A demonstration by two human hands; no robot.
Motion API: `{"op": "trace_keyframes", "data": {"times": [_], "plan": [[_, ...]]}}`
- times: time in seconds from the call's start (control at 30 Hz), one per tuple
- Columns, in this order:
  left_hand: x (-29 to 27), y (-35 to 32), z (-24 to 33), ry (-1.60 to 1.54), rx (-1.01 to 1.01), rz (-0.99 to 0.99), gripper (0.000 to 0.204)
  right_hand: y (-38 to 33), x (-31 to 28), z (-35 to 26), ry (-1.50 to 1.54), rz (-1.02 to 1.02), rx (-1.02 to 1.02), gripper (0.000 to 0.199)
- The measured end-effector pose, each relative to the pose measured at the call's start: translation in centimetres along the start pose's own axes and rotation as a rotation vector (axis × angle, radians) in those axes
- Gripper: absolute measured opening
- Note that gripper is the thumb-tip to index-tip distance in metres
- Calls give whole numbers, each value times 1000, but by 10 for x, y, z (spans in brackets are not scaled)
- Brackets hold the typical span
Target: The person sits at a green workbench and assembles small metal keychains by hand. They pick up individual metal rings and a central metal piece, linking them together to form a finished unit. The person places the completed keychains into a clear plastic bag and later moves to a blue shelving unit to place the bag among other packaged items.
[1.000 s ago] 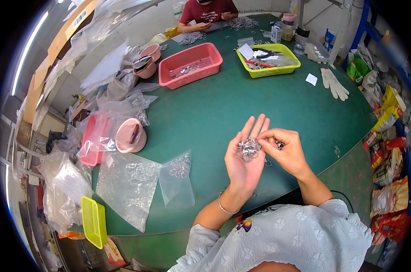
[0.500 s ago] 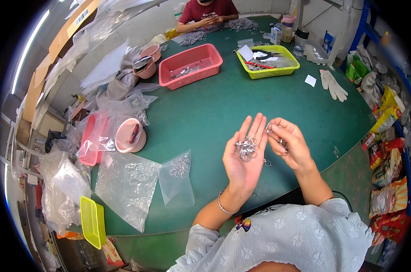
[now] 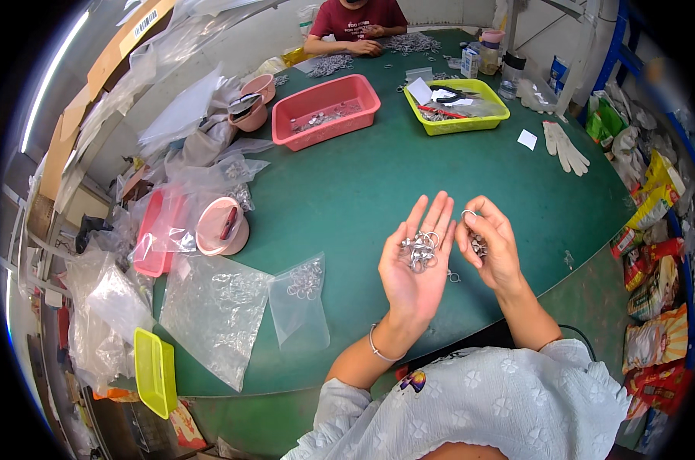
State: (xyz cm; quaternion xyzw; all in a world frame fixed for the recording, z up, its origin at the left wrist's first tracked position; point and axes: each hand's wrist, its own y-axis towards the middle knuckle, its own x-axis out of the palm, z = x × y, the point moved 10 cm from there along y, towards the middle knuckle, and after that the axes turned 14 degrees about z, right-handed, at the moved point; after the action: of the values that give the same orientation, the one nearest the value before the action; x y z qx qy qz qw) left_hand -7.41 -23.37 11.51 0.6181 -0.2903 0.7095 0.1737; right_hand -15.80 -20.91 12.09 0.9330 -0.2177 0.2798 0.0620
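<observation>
My left hand [image 3: 411, 280] is held palm up over the table, its fingers stretched out. A small heap of silvery metal key rings [image 3: 422, 251] rests on its palm and finger bases. Beside it, my right hand [image 3: 494, 241] is curled, pinching a single ring [image 3: 468, 214] between thumb and forefinger. More small metal pieces [image 3: 478, 245] show inside its bent fingers; their exact kind is hard to make out. Another loose ring [image 3: 454, 277] lies on the green table [image 3: 347, 192] between my hands. A clear bag [image 3: 300, 303] with several rings in it lies left of my left forearm.
A pink basin [image 3: 326, 138] with metal pieces and a yellow-green basket [image 3: 464, 129] with pliers stand farther back. At the left are a pink bucket [image 3: 222, 227] and plastic bags [image 3: 213, 322]. A white glove [image 3: 565, 147] lies right. Across the table sits another person [image 3: 356, 23].
My right hand has turned slightly, and the pinched ring now stands up above its fingertips. My left hand stays nearly still. The other person's hands have moved apart.
</observation>
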Motion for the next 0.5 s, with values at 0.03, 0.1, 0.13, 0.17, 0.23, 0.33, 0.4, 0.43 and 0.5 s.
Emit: {"op": "trace_keyframes", "data": {"times": [0.03, 0.1, 0.13, 0.17, 0.23, 0.33, 0.4, 0.43, 0.5], "plan": [[-1, 0, 0, 1, -1, 2, 48, 0, 1, 1, 4, -6, 16, 8], [-1, 0, 0, 4, -2, 8, 47, 0, 4, 4, 0, -9, 64, 9], [0, 0, 0, 7, -1, 13, 47, -1, 4, 7, -2, -11, 89, 10], [0, -1, 0, 11, 0, 17, 47, 0, 3, 7, 2, -5, 90, 11], [0, -1, 0, 11, 4, 16, 46, 0, 0, 9, 9, 5, 94, 12], [0, -1, 1, 10, 10, 22, 46, 0, 2, 10, 19, -4, 116, 13], [-1, -1, 1, 14, 10, 26, 46, -2, 5, 9, 64, -18, 138, 15], [-1, -1, 1, 17, 9, 26, 46, -3, 6, 9, 86, -26, 150, 16], [-2, -1, -1, 24, 1, 33, 45, -2, 3, 7, 21, -7, 93, 19]]}}
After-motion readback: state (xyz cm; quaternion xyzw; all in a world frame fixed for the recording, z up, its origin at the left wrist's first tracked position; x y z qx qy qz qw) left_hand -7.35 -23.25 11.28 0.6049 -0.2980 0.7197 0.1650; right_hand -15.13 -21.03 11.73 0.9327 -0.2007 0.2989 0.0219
